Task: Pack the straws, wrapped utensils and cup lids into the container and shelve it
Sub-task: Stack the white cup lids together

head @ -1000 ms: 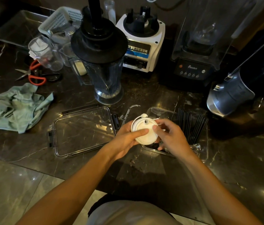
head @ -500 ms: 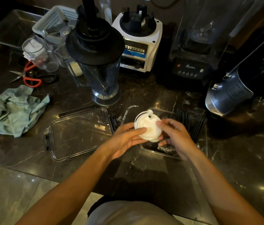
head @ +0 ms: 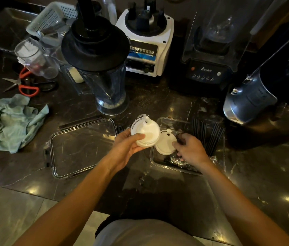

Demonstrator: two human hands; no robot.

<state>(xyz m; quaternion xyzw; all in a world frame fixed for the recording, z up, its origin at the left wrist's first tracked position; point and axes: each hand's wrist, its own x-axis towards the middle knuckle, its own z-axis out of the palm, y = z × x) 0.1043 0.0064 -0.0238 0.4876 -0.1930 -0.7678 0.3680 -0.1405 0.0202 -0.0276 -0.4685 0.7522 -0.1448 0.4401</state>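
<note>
My left hand grips a stack of white cup lids just left of the clear container. My right hand holds a single white lid by its edge, tilted over the container's left part. Black straws lie along the container's right side. Foil-wrapped utensils rest on its bottom near the front wall, partly hidden by my right hand. The container's clear lid with black clips lies flat on the counter to the left.
A blender jar with a black lid stands behind the clear lid. A white blender base, a black blender and a steel machine line the back. A green cloth, red scissors and cups sit left.
Both hands held the lid stack together before. My right hand has pulled one lid off and carried it right and down over the container, while my left hand keeps the rest.
</note>
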